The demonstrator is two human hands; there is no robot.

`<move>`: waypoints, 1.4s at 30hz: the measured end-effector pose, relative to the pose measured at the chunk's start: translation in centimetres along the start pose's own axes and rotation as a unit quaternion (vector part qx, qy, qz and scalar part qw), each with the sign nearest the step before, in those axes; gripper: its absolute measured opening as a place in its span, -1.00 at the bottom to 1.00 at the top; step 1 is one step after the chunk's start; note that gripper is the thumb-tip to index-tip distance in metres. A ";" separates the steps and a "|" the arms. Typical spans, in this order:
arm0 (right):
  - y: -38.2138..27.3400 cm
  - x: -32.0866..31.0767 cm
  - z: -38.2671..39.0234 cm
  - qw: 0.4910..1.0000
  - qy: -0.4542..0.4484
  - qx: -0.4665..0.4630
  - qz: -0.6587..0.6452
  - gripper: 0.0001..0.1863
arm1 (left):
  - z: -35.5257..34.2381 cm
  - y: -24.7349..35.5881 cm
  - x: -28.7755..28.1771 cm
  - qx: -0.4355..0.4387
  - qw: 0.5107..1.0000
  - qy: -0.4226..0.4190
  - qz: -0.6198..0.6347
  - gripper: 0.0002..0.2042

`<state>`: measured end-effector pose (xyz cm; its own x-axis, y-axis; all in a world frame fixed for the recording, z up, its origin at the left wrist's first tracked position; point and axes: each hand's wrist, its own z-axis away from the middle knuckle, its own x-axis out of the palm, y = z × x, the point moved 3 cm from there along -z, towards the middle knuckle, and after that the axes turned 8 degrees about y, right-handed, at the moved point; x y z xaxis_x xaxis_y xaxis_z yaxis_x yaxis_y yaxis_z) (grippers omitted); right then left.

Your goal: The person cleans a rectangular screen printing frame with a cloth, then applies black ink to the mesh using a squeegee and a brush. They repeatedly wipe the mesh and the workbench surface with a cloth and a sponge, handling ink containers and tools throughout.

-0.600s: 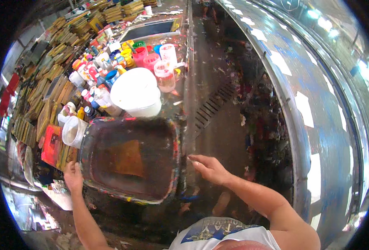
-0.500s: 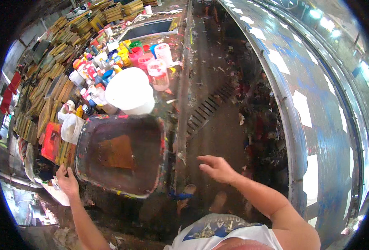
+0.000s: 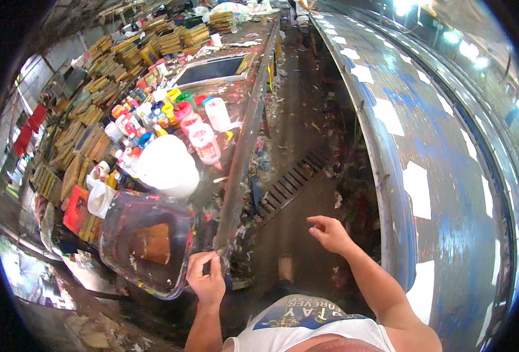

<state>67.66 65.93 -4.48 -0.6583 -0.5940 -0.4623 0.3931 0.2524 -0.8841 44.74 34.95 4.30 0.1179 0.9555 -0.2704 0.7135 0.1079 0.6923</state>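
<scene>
Person's left hand (image 3: pixel 206 278): beside paint-smeared basin (image 3: pixel 174 222), fingers curled, grasp indeterminable. Right hand (image 3: pixel 331 234): above aisle floor (image 3: pixel 286 229), fingers slack, released.

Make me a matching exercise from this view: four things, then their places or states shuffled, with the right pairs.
1. Left hand
2. Right hand
3. White bucket
4. Floor grate

A. Beside the paint containers
B. Slotted and dark
C. At the near right corner of the dark tub
D. Raised above the aisle floor

Pairs: 1-C, 2-D, 3-A, 4-B
</scene>
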 end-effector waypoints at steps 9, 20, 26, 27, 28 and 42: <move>2.5 -11.0 -20.8 0.988 0.094 -0.070 0.104 -0.59 | -7.9 -5.8 22.1 -0.051 0.996 -0.022 0.070 -0.86; 12.3 -23.3 -42.3 0.982 0.184 0.033 0.029 -0.63 | -24.7 -10.4 45.3 -0.017 0.994 -0.014 0.109 -0.89; 14.2 -28.1 -61.4 0.980 0.190 0.026 0.053 -0.63 | -31.9 -14.6 60.4 -0.001 0.995 -0.002 0.099 -0.87; 13.6 -28.6 -64.4 0.981 0.185 -0.009 0.057 -0.63 | -33.1 -14.8 62.2 0.011 0.995 -0.008 0.098 -0.88; 12.8 -29.2 -67.4 0.982 0.178 -0.020 0.062 -0.63 | -34.3 -15.1 64.1 -0.011 0.996 -0.015 0.084 -0.87; -2.6 -27.4 -104.6 0.956 0.019 -0.255 0.142 -0.58 | -51.2 -26.1 82.4 -0.015 0.997 0.025 -0.072 -0.92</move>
<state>17.54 161.44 3.45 -0.5983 -0.4208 -0.6819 0.2017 0.7446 -0.6363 0.45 124.92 -1.83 -0.0186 0.9420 -0.3352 0.6991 0.2519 0.6692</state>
